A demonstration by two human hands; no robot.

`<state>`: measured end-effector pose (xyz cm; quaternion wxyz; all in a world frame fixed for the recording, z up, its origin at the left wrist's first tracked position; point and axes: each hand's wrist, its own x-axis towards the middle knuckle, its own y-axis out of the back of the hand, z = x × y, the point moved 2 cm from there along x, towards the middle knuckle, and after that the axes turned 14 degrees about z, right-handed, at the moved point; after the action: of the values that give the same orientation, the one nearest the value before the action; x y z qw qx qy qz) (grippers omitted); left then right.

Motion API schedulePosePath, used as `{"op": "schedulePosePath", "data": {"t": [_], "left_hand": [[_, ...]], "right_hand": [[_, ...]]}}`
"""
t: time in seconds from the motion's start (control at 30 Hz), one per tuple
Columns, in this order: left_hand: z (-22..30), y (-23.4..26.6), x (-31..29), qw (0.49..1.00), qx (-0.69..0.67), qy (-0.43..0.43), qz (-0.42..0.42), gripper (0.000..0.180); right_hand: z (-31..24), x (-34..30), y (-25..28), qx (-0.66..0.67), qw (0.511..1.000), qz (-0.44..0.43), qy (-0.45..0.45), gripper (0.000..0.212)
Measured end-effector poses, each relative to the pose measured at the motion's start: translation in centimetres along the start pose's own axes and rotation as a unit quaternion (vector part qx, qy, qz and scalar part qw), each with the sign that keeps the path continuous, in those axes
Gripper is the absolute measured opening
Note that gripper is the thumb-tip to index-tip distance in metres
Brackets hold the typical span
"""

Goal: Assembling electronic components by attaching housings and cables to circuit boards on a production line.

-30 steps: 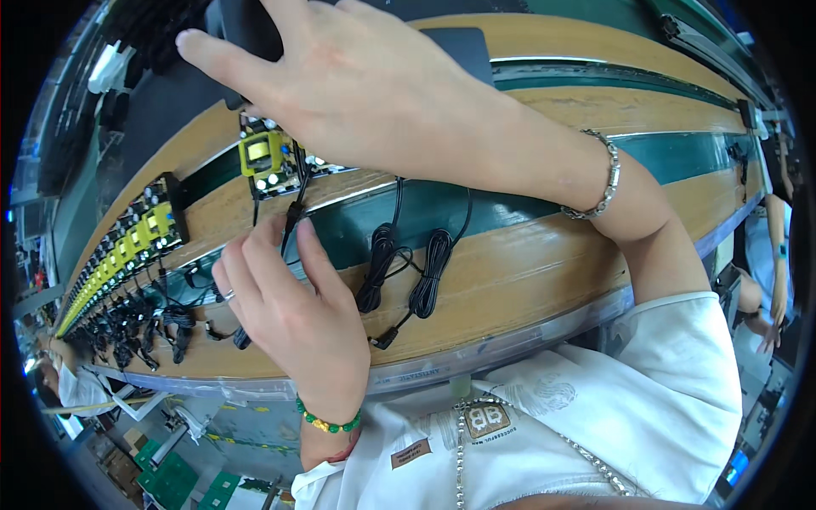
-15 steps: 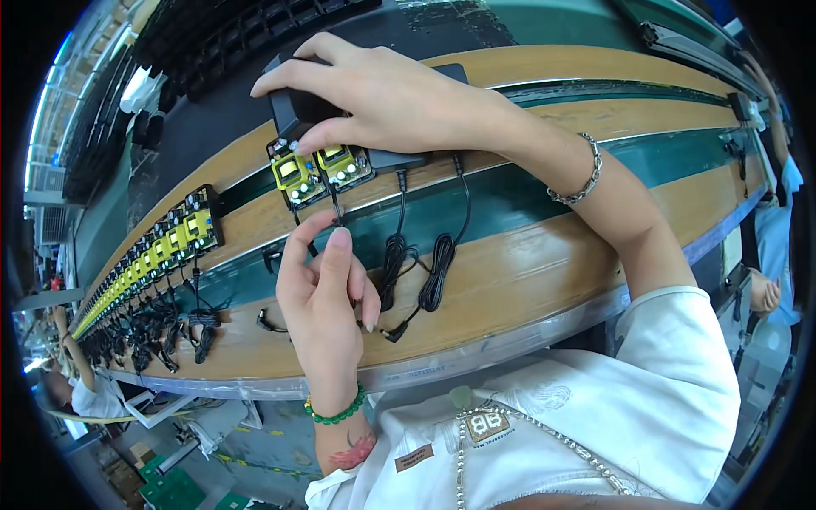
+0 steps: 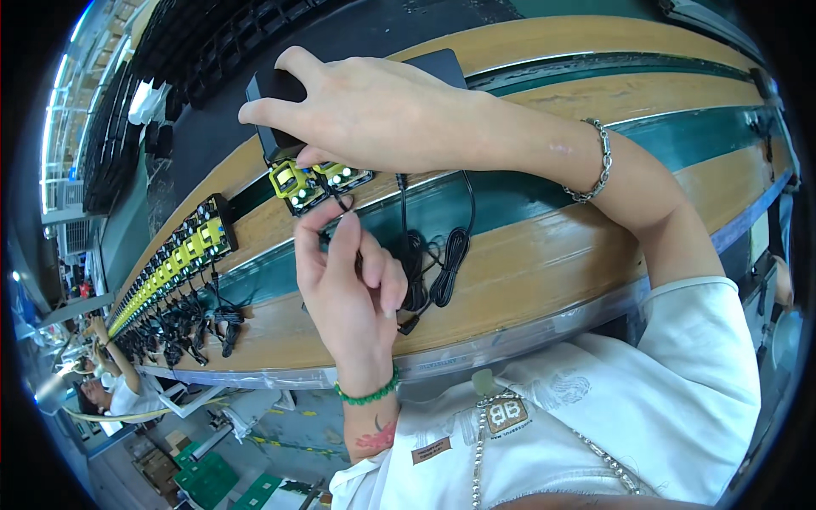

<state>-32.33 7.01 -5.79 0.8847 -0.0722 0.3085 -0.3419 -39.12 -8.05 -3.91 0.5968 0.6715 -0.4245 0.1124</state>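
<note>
My right hand (image 3: 374, 110) arches over the far strip of the bench, its fingers wrapped around a black plastic case (image 3: 274, 95). The near end of that case meets the far edge of a yellow-and-black circuit board (image 3: 291, 183). Another circuit board (image 3: 340, 172) lies just right of it, partly under my right hand. With thumb and index finger, my left hand (image 3: 348, 285) pinches a thin black cable (image 3: 342, 202) at the near side of the boards. Further right, behind my right wrist, shows a dark flat case (image 3: 438, 66).
Bundled black cables (image 3: 449, 268) lie right of my left hand. A long row of circuit boards (image 3: 183, 255) runs away to the left, their black leads (image 3: 174, 327) hanging nearer me. Black trays (image 3: 221, 51) stand at the back. Another person (image 3: 127, 391) is at the far left.
My left hand has risen toward the boards, and its fingertips have closed on the cable. My right hand has come nearer over the boards with the black case. The whole view has shifted slightly.
</note>
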Motion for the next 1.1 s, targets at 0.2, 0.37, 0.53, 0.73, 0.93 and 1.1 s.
{"op": "schedulePosePath", "data": {"t": [0.2, 0.37, 0.53, 0.73, 0.93, 1.1], "left_hand": [[0.7, 1.0, -0.4, 0.996, 0.081, 0.026, 0.010, 0.024], [-0.2, 1.7, 1.5, 0.994, -0.037, 0.086, -0.053, 0.029], [-0.1, 0.6, 3.0, 0.993, -0.032, 0.046, -0.102, 0.027], [0.6, 0.0, 2.2, 0.983, 0.138, -0.122, -0.007, 0.020], [0.7, -1.3, 1.6, 0.942, 0.227, -0.235, 0.078, 0.015], [0.5, -1.0, 1.4, 0.819, 0.366, -0.413, 0.154, 0.018]], "right_hand": [[0.4, -0.3, 0.2, -0.014, 0.999, 0.024, 0.020, 0.048], [0.4, -0.5, 0.0, -0.010, 0.998, 0.046, 0.029, 0.051], [0.3, -0.5, 0.7, 0.014, 0.999, 0.038, 0.030, 0.053], [0.4, -0.6, 0.8, 0.015, 0.998, 0.048, 0.033, 0.051], [0.5, -0.7, 0.1, 0.013, 0.996, 0.082, 0.042, 0.046], [0.4, -0.8, -0.1, 0.012, 0.991, 0.127, 0.039, 0.043]]}}
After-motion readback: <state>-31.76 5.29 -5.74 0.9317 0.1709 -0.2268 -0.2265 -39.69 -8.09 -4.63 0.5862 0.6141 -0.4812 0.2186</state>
